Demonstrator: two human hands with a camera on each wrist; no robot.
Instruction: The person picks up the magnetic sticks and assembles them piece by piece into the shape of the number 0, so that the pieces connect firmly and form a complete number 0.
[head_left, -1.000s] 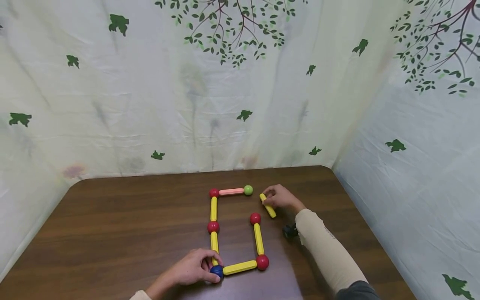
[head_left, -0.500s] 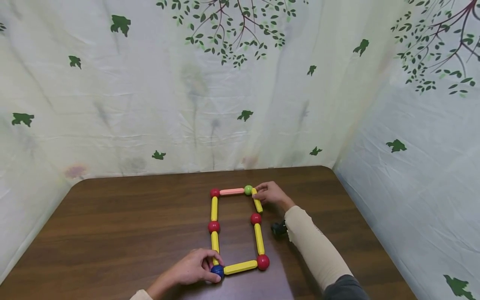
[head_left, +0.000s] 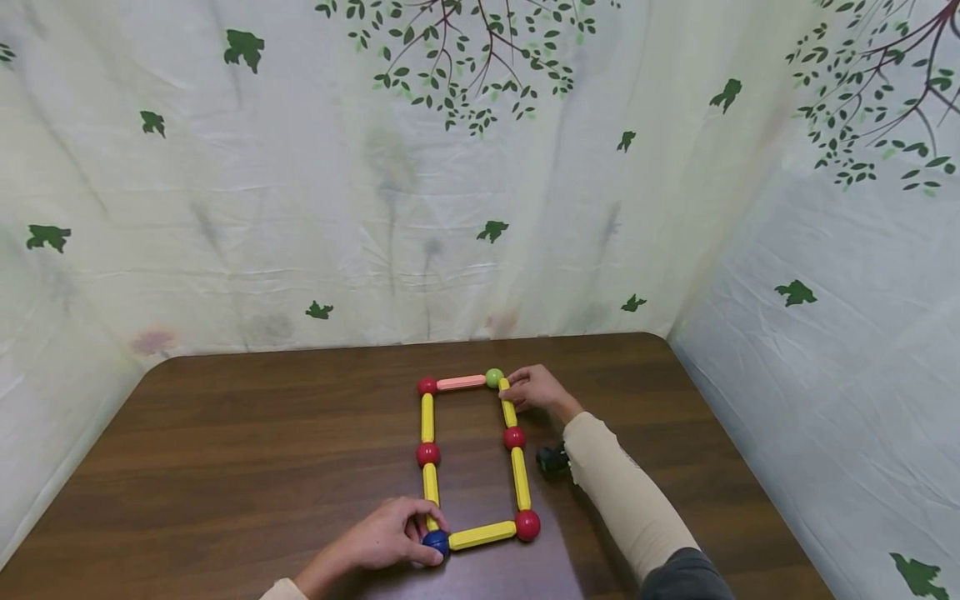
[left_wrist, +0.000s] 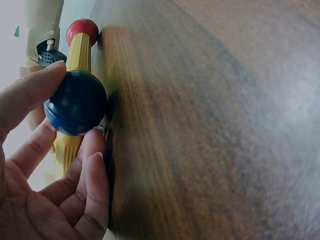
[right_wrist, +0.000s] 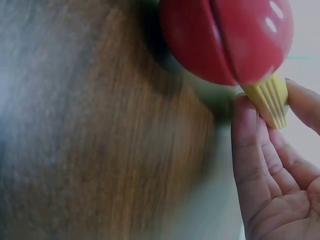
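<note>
A rectangle of rods and balls lies on the brown table. My left hand [head_left: 384, 533] grips the blue ball [left_wrist: 75, 102] at its near left corner, thumb on one side and fingertips on the other. At the far right, my right hand [head_left: 542, 392] pinches a yellow rod [head_left: 509, 412] between thumb and fingers. One end of that rod meets the green ball [head_left: 494, 377], and its other end meets a red ball [right_wrist: 227, 37]. A pink rod [head_left: 461, 382] runs from the green ball to another red ball [head_left: 427, 386]. Several more yellow rods and red balls form the remaining sides.
The wooden table [head_left: 247, 467] extends around the rectangle. A dark wrist camera [head_left: 552, 460] hangs below the right wrist, close to the right side. Behind and to the right hangs a pale curtain [head_left: 360, 208] with leaf prints.
My right hand has moved left with the yellow rod and swung it into line between the green ball and the red ball, closing that gap. My left hand stays on the blue ball.
</note>
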